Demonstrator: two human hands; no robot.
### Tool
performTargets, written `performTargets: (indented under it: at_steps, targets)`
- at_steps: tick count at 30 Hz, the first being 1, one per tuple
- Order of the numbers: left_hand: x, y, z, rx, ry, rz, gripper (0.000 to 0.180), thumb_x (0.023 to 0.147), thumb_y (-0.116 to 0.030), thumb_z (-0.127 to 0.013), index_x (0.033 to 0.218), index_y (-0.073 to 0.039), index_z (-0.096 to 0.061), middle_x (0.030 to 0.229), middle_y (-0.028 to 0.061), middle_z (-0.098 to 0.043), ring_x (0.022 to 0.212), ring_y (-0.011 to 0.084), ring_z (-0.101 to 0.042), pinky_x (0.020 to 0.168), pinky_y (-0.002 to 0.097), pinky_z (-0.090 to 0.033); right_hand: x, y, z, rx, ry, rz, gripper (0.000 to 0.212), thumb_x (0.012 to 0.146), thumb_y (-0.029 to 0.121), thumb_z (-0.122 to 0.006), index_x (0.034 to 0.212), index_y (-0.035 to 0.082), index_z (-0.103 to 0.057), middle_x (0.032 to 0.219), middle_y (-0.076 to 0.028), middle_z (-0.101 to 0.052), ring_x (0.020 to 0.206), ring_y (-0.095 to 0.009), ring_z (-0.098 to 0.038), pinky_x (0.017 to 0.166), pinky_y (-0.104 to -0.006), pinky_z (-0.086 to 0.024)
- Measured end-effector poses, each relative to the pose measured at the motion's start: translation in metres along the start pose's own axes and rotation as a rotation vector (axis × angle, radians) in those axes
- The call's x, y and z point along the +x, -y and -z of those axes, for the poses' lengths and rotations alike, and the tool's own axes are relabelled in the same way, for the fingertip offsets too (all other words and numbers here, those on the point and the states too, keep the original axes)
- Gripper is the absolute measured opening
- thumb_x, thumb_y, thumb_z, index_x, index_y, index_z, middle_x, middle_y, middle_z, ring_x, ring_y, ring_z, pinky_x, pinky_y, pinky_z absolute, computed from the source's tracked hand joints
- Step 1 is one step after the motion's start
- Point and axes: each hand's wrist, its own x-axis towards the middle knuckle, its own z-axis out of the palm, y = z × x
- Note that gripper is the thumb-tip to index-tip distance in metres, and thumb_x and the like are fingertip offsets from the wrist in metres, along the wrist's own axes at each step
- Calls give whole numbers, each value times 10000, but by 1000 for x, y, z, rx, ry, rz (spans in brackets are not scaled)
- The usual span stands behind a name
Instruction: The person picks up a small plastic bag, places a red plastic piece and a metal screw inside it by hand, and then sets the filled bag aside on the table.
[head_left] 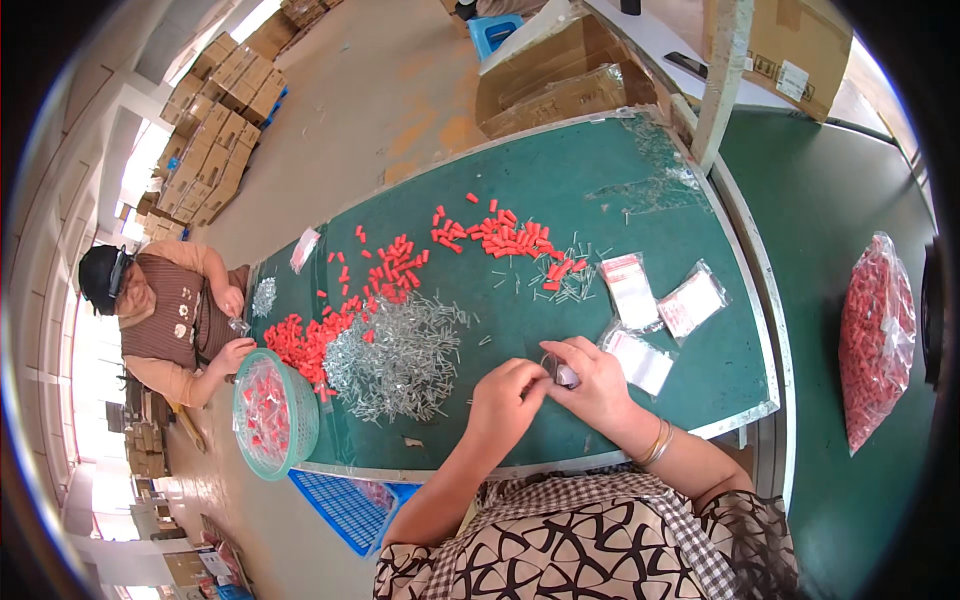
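Observation:
Just above the table's near edge, my left hand and my right hand meet with fingers pinched together. Between them is a small clear plastic bag, mostly covered by my fingers; its contents cannot be made out. Right beside my right hand lies a flat clear bag with a white insert. Two similar bags, one with a red-printed white slip and another, lie just beyond. Left of my left hand spreads a heap of silvery screws or nails. Red plastic plugs are scattered past it.
A co-worker works at the table's left end, hands by small clear bags. A green basket of red pieces stands at the near left corner. A large bag of red plugs lies on the right-hand table. An open carton sits beyond the far edge.

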Motion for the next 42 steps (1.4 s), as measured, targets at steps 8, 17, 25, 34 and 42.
performTargets:
  at_steps: [8, 17, 25, 34, 42]
  targets:
    - [1, 3, 20, -40, 3, 153, 107, 817, -16, -649, 924, -18, -642, 823, 82, -648, 709, 169, -620, 625, 283, -481, 3, -2, 6, 326, 72, -167, 118, 803, 42, -691, 918, 15, -688, 822, -97, -631, 750, -218, -646, 657, -307, -511]
    - [5, 3, 12, -64, -21, 144, 156, 786, 5, -664, 942, -5, -650, 816, 69, -636, 724, 147, -616, 659, 264, -485, 4, 3, 6, 418, 97, -261, 65, 820, 45, -673, 873, 14, -694, 796, -102, -638, 733, -226, -637, 663, -320, -498]
    - [5, 4, 10, -13, -11, 148, 99, 780, -1, -663, 876, 0, -636, 793, 76, -618, 716, 164, -614, 646, 268, -481, 3, 1, 5, 367, 105, -245, 47, 803, 54, -686, 845, 38, -698, 784, -89, -627, 736, -226, -619, 654, -329, -487]
    - [7, 7, 8, -53, 5, 112, 89, 768, 12, -659, 851, 1, -627, 784, 74, -613, 702, 167, -607, 638, 270, -479, 3, 3, 7, 372, 103, -225, 18, 798, 46, -683, 814, 37, -682, 776, -92, -623, 735, -234, -612, 653, -339, -482]
    - [4, 18, 25, -40, 1, 164, 80, 771, 0, -658, 841, -2, -621, 755, 75, -590, 660, 155, -602, 601, 262, -485, 4, -4, 7, 367, 65, -256, 36, 807, 57, -681, 798, 27, -665, 777, -87, -623, 735, -235, -608, 667, -338, -477]
